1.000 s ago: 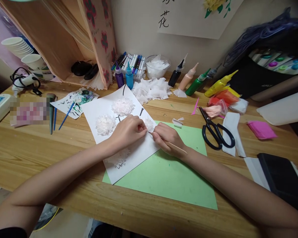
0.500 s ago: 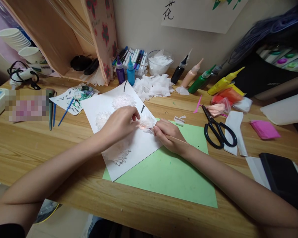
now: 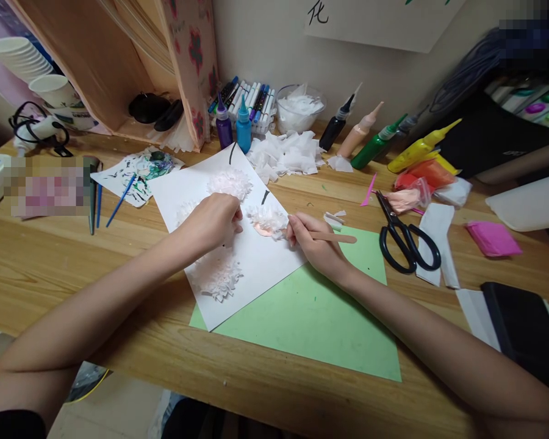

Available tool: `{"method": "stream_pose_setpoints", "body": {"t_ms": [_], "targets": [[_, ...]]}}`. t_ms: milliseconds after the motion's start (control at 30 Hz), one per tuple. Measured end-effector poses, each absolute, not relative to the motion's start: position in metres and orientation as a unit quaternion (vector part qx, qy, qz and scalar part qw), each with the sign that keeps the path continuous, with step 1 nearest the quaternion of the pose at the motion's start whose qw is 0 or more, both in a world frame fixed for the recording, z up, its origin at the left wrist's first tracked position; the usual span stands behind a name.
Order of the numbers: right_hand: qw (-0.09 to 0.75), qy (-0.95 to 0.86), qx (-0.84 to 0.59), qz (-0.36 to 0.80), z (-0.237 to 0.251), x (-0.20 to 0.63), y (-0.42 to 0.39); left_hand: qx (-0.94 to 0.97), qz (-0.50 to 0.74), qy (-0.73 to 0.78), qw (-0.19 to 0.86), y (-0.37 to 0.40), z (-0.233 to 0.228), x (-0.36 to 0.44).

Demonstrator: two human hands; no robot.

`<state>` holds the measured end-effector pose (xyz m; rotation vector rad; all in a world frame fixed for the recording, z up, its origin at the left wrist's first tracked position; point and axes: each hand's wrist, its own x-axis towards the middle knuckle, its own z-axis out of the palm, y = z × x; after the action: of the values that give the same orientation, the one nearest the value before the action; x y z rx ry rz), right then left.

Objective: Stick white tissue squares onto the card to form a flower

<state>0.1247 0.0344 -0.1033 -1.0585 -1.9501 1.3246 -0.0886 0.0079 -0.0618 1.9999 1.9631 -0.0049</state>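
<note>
A white sheet with several fluffy white tissue flowers lies over a green sheet on the wooden desk. My right hand grips a thin wooden stick, its tip at a tissue flower with a peach patch under it. My left hand rests with curled fingers on the white sheet, just left of that flower, between the upper flower and the lower flower. It holds nothing that I can see.
Black scissors lie right of the green sheet. Paint bottles, markers, a bowl of tissue and loose tissue scraps line the back. Brushes and paper cups sit left; a black tablet right.
My left hand drew back left off the flower, uncovering it and the peach patch. My right hand shifted up with the stick now lying more level. The view tilted down slightly.
</note>
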Motion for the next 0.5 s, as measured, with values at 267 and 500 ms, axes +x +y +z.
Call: {"method": "stream_pose_setpoints", "body": {"t_ms": [267,500], "targets": [[0.328,-0.792,-0.34,0.386,-0.1027,0.1288,0.032,0.701,0.0,0.693,0.168,0.0059,-0.0612,-0.0864],[0.296,-0.816,-0.339,0.362,-0.1032,0.1277,0.0311,0.698,-0.006,0.695,0.17,0.0068,-0.0623,-0.0877]]}}
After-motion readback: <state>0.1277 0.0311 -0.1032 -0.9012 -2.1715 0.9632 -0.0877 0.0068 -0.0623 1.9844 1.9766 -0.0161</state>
